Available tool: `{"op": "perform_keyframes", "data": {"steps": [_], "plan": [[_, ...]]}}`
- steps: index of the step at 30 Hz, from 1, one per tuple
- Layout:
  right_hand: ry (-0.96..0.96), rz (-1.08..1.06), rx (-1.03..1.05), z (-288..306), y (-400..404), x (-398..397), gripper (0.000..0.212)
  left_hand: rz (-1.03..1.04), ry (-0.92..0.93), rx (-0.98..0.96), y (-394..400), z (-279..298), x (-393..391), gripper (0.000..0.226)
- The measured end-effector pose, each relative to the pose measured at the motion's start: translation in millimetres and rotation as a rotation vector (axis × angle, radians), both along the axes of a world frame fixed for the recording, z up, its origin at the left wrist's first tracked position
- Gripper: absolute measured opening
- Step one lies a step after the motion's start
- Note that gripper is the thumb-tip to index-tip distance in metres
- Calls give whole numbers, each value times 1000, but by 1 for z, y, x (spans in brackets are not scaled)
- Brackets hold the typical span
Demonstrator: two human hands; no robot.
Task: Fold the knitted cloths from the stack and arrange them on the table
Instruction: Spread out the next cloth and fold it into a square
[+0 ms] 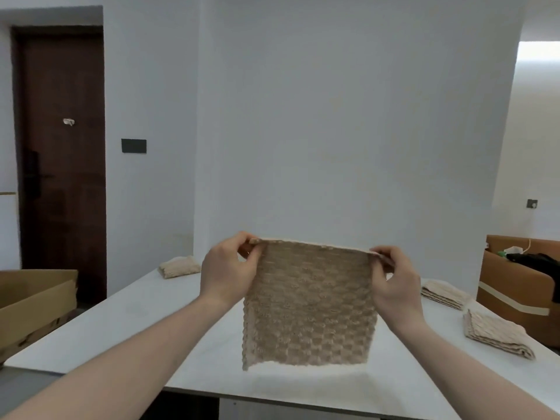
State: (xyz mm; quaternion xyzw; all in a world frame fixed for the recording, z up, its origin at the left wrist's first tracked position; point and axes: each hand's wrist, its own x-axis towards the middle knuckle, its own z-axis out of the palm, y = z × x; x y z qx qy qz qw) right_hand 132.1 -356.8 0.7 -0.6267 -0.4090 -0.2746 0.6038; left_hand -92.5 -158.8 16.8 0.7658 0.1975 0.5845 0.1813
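Note:
A beige knitted cloth [312, 307] hangs spread out in the air above the white table [136, 322]. My left hand [228, 268] pinches its top left corner and my right hand [394, 280] pinches its top right corner. The cloth's lower edge hangs just above the tabletop. A folded knitted cloth [178, 266] lies at the table's far left. Two flat piles of knitted cloths lie on the right side, one farther back [444, 294] and one nearer [497, 333].
An open cardboard box [33, 304] stands at the table's left edge. A brown box [515, 286] with dark items on it sits at the right. A white wall is behind the table, and a dark door [63, 147] at the far left.

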Motion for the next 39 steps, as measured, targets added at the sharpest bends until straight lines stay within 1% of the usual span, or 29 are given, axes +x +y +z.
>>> {"op": "perform_keyframes", "data": {"steps": [5,10,13,17,22,27,32,39], "plan": [[2,44,18,19,-14,-14,14,-12,6,-5,-9,17,-17,24],[27,49,-25,13,-22,-23,11,13,110,-75,-10,1,-19,28],[106,58,-115,-5,-21,-20,13,34,209,-136,-6,-16,-16,27],[165,13,-255,-39,-16,-3,16,87,376,-187,3,-42,-7,30],[190,-38,-382,-78,-1,15,19,122,528,-241,15,-75,11,28],[254,-51,-444,-112,19,32,21,147,561,-310,30,-104,36,28],[315,-42,-473,-139,37,46,21,178,591,-339,48,-131,58,30],[303,-79,-519,-165,61,65,15,184,573,-393,69,-165,81,32]]}}
